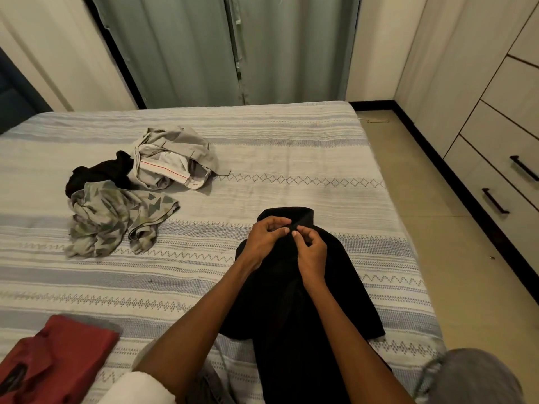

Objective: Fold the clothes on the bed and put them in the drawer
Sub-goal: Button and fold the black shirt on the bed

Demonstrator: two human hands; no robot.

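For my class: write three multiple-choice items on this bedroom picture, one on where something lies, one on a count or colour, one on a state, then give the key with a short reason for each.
1. Where does the red garment lie on the bed?
A. at its near left corner
B. against the curtain
C. under the black shirt

2. How many drawer handles show on the cabinet at right?
A. none
B. two
C. five

3. What are both hands doing?
A. resting flat on the bedspread
B. pinching the black shirt just below its collar
C. pulling a drawer open

Key: 1 A, the red cloth sits at the lower left edge of the view. 2 B, two dark bars are visible. 3 B, the left hand and right hand curl their fingertips on the cloth below the collar.
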